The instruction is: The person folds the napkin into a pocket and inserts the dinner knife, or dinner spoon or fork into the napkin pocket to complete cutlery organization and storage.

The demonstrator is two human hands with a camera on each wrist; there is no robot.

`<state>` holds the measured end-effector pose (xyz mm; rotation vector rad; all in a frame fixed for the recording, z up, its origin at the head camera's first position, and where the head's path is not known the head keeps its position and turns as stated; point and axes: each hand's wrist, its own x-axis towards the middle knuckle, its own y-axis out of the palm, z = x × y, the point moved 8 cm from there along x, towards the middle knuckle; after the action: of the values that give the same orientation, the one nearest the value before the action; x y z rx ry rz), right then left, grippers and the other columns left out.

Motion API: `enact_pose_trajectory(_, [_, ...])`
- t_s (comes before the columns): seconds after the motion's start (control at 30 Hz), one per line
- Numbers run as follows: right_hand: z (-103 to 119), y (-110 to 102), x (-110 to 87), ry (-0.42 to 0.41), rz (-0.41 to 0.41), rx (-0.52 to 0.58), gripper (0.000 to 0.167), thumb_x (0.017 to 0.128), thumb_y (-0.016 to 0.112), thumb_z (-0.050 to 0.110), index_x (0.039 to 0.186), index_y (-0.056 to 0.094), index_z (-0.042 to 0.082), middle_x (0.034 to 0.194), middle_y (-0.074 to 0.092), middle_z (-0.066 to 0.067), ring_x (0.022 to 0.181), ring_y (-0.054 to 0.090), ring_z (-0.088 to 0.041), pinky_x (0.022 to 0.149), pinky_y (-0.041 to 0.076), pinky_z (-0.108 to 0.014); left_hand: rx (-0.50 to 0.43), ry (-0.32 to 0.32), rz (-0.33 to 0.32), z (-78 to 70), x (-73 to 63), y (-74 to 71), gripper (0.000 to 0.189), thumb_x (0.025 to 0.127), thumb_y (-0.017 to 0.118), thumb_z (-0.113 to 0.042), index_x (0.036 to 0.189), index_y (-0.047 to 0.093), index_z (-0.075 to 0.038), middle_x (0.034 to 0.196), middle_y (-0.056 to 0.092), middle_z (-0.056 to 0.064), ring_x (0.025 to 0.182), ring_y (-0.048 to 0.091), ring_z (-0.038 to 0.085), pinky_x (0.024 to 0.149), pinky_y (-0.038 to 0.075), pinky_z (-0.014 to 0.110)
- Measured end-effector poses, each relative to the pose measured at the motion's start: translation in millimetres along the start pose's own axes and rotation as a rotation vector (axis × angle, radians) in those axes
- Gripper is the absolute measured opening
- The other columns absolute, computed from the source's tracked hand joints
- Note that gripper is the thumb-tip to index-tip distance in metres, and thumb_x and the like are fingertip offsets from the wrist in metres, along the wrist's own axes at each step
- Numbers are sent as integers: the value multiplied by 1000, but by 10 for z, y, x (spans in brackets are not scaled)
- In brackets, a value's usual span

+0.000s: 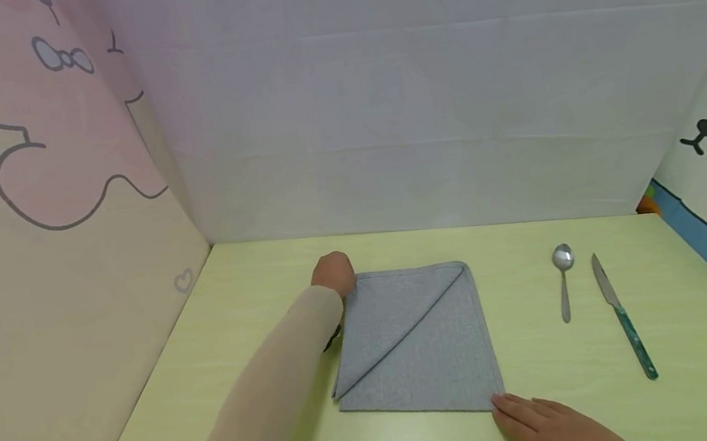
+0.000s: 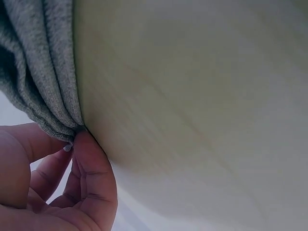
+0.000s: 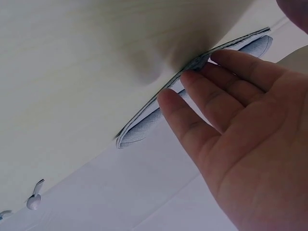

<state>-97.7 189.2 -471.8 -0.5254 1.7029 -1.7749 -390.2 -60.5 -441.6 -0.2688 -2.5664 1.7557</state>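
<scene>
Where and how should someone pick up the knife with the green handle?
Probably by the green handle, coming from the person's side with the right hand: the knife lies with its handle toward the person and its blade pointing away.

Left hand [image 1: 334,274] curled, right hand [image 1: 555,431] straight-fingered

cloth [image 1: 421,353] lay on table [image 1: 256,293], lower centre | spoon [image 1: 563,261] lay right of cloth, knife [image 1: 625,322] right of spoon | left hand [image 1: 334,274] was at cloth's upper-left corner, right hand [image 1: 552,429] lower-right
</scene>
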Motion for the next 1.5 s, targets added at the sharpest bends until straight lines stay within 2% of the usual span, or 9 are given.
enact_pose_trajectory(0.3, [-18,8,-2,52,84,66,96,92,37,83,146,57,6,150,54,-9,134,54,-26,101,51,-41,42,3,-15,27,75,63,15,100,62,-4,97,76,2,92,74,13,88,72,27,80,59,39])
enact_pose_trajectory(0.4, [-20,3,0,61,88,75,96,92,38,83,146,57,6,150,54,-9,134,54,-27,102,51,-42,41,8,-3,30,76,66,21,100,61,-3,82,72,-1,78,70,8,75,67,21,72,57,35])
enact_pose_trajectory(0.53, [-24,2,-1,70,91,89,97,91,38,84,146,57,6,150,54,-9,135,54,-27,102,51,-42,-32,12,32,40,53,46,37,96,57,1,61,50,-9,58,46,1,55,42,15,55,43,31])
enact_pose_trajectory(0.6, [-24,0,0,71,90,95,97,91,38,84,146,57,6,150,54,-9,135,54,-27,102,51,-43,-78,16,44,61,31,37,33,94,56,0,64,47,-11,60,41,0,55,35,14,54,36,31])
enact_pose_trajectory(0.7, [-25,-4,6,67,84,95,96,91,39,83,145,58,6,149,55,-9,134,55,-27,101,51,-42,-118,24,51,86,-44,-2,13,94,58,-7,82,60,-4,76,56,4,64,44,15,61,43,33])
enact_pose_trajectory(0.87, [-33,-4,15,60,76,92,95,91,40,83,145,58,6,148,55,-9,133,55,-26,100,52,-42,-127,43,104,97,-337,-68,27,99,62,-20,116,66,1,113,69,12,91,62,23,85,53,42])
enact_pose_trajectory(1.07, [-25,-25,15,28,26,61,92,93,42,81,143,60,5,146,57,-9,131,57,-26,97,53,-41,-193,71,210,209,-792,19,18,99,68,-27,99,65,-9,90,65,0,76,58,17,69,49,35])
enact_pose_trajectory(1.33, [-34,-31,40,85,77,139,96,89,44,84,144,59,6,147,56,-9,132,56,-28,100,52,-41,-272,78,334,381,-1439,115,27,96,73,-30,81,61,-12,71,60,0,63,52,14,58,42,31])
enact_pose_trajectory(1.5, [-42,-117,86,100,101,138,87,91,52,78,139,62,6,142,59,-9,128,58,-28,99,52,-42,-251,98,345,362,-1701,132,28,93,75,-30,79,60,-11,70,57,-1,62,51,14,58,42,31])
